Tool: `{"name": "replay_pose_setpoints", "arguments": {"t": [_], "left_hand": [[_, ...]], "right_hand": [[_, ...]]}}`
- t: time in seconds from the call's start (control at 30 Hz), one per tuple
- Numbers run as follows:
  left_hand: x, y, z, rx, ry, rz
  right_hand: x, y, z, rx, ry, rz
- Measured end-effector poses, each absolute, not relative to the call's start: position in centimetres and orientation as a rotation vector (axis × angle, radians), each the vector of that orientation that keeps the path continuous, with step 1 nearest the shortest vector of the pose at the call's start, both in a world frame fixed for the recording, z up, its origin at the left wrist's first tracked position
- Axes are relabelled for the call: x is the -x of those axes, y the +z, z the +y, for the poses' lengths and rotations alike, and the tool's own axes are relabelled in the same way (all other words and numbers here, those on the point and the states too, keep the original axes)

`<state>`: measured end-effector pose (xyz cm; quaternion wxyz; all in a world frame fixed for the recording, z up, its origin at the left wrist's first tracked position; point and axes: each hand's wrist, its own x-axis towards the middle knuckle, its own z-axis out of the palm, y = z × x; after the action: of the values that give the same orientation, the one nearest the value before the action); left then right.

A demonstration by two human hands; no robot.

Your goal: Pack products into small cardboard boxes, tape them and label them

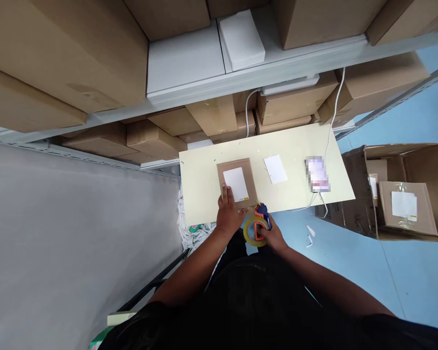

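A shelf (241, 80) packed with boxes runs behind the table (200, 184), perhaps to keep the tabletop free for handwork. An open carton (357, 187) stands by the table's right end, mouth facing up, with flat parcels inside; that spot likely puts it within easy reach. The brown parcel (252, 180) lies flat on the table near its front edge, directly before the person. The left hand (229, 215) rests on it unclenched, fingers over the label's side and thumb at the near edge, presumably to stop it sliding. The right hand (274, 236) is closed around a tape dispenser (258, 224) beside the parcel's near right corner; whether the two touch, I cannot tell. A blurred phone (317, 174) lies farther right, apparently out of the way. The white label (236, 183) faces up, so it stays readable; a loose paper slip (276, 168) lies just beyond the parcel's right side.
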<state>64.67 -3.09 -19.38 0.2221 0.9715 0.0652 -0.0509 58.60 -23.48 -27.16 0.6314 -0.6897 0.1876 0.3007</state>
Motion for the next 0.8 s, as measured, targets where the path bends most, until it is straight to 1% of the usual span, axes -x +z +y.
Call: {"name": "replay_pose_setpoints", "arguments": {"t": [0.07, 0.13, 0.23, 0.33, 0.47, 0.63, 0.8], "left_hand": [[-63.4, -18.8, -3.5, -2.644, -0.186, 0.190], [-62.3, -18.0, -3.0, -2.643, -0.273, 0.089], [-63.0, -16.8, -0.3, -2.765, -0.363, -0.199], [-66.2, -16.2, 3.0, -2.955, -0.337, -0.291], [-69.1, -16.8, 4.7, -3.005, -0.342, -0.280], [-68.9, -17.7, 3.5, -2.992, -0.298, -0.156], [-68.9, -17.7, 3.2, -2.976, -0.284, -0.109]], "right_hand": [[-62.2, -27.1, -23.5, 1.600, 0.633, 0.457], [-66.9, -26.8, -24.0, 1.642, 0.611, 0.451], [-73.5, -26.1, -25.0, 1.716, 0.739, 0.335], [-77.3, -25.3, -25.0, 1.759, 0.880, 0.150], [-78.2, -24.6, -24.1, 1.791, 0.871, 0.086], [-77.8, -24.2, -24.9, 1.806, 0.827, 0.126], [-72.3, -24.0, -27.8, 1.763, 0.852, 0.275]]}}
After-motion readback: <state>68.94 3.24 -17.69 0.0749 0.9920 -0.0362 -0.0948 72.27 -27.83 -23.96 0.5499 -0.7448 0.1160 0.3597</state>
